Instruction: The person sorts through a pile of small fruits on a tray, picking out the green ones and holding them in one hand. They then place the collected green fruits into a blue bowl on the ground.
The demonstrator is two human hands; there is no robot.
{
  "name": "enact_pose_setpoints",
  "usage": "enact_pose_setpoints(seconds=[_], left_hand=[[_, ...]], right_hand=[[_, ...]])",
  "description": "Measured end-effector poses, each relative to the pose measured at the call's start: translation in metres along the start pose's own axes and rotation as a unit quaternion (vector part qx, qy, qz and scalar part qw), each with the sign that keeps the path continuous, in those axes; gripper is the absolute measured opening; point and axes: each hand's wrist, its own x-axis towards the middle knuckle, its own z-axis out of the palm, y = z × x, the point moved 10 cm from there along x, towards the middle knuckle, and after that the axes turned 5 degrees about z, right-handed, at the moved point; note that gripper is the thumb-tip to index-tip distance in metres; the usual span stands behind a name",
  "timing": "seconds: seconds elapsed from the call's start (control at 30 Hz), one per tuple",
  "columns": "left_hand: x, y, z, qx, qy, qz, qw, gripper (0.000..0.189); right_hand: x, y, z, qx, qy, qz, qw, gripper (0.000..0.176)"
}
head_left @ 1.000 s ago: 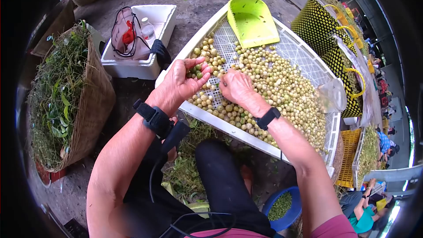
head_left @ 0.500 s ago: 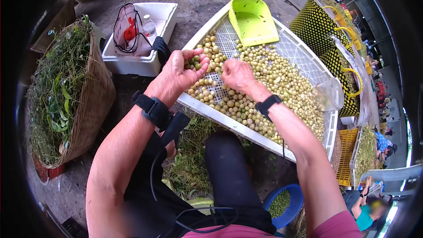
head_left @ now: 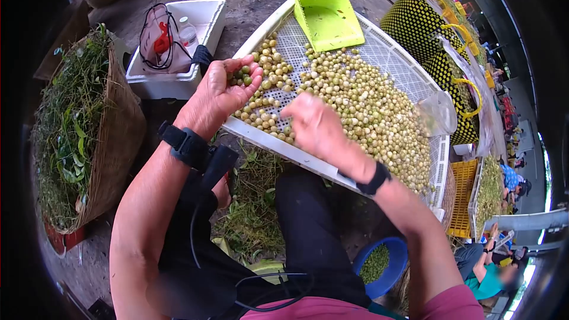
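My left hand is cupped, palm up, over the left edge of the tray, with several small round green fruits in its curled fingers. My right hand is above the near part of the tray, fingers bent and smeared by motion, so I cannot make out anything in them. Below both hands is a white mesh tray spread with many round pale yellow-green fruits. A smaller group of larger fruits lies near my left hand. The lime-green dustpan rests at the tray's far end.
A tall wicker basket of cut greenery and a white foam box with a bag and bottle stand left. By my leg is a blue bucket of green fruits. A clear plastic container and checkered bags are right.
My right hand has lifted off the fruits and moved back toward me. My left hand still holds the green fruits. The whole view has shifted slightly.
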Motion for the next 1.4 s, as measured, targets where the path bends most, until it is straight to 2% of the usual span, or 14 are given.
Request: enact_pose_setpoints(seconds=[0.07, 0.17, 0.3, 0.4, 0.43, 0.57, 0.67, 0.83, 0.93, 0.97, 1.07, 1.2, 1.27, 1.4], left_hand=[[-0.001, 0.001, 0.000, 0.009, 0.016, 0.005, 1.000, 0.016], [0.001, 0.000, 0.002, -0.002, 0.013, 0.002, 1.000, 0.016], [0.004, 0.002, -0.002, 0.012, 0.021, 0.005, 1.000, 0.016], [0.003, 0.002, -0.003, 0.025, 0.010, 0.004, 1.000, 0.017], [0.004, 0.001, -0.003, 0.026, 0.014, 0.004, 1.000, 0.017], [0.002, -0.001, -0.001, 0.023, 0.021, 0.006, 0.999, 0.017], [0.004, -0.001, 0.000, 0.014, 0.003, -0.008, 1.000, 0.017], [0.003, 0.005, -0.002, 0.015, 0.005, 0.004, 1.000, 0.016], [0.000, 0.006, 0.000, 0.000, 0.009, 0.003, 1.000, 0.014], [-0.002, 0.006, 0.002, -0.008, 0.011, 0.002, 1.000, 0.014], [-0.001, 0.008, 0.002, -0.005, 0.011, 0.010, 1.000, 0.015], [-0.003, 0.007, 0.004, 0.023, 0.002, 0.017, 1.000, 0.017], [0.005, 0.004, -0.002, 0.023, -0.008, 0.011, 1.000, 0.019], [-0.003, 0.001, -0.001, 0.034, -0.001, 0.015, 0.999, 0.020]], right_hand=[[0.023, 0.052, 0.003, 0.003, -0.012, 0.065, 0.998, 0.010], [0.037, 0.069, 0.016, -0.032, 0.007, 0.046, 0.998, 0.010], [0.040, 0.081, 0.039, -0.098, -0.054, 0.091, 0.990, 0.007], [0.045, 0.084, 0.054, -0.153, -0.137, 0.115, 0.972, 0.009], [0.048, 0.085, 0.068, -0.242, -0.210, 0.130, 0.938, 0.010], [0.058, 0.058, 0.088, -0.379, -0.244, 0.047, 0.891, 0.011], [0.066, 0.057, 0.093, -0.380, -0.258, 0.017, 0.888, 0.013], [0.070, 0.066, 0.083, -0.351, -0.258, -0.002, 0.900, 0.008], [0.072, 0.091, 0.065, -0.182, -0.209, 0.076, 0.958, 0.005], [0.070, 0.089, 0.042, -0.080, -0.110, 0.068, 0.988, 0.008], [0.060, 0.058, -0.006, 0.044, 0.006, 0.070, 0.997, 0.010], [-0.002, -0.033, -0.004, 0.135, -0.062, 0.033, 0.988, 0.007], [-0.053, -0.065, 0.045, -0.037, -0.207, -0.059, 0.976, 0.012], [-0.054, -0.041, 0.008, 0.067, -0.086, -0.032, 0.994, 0.027]])
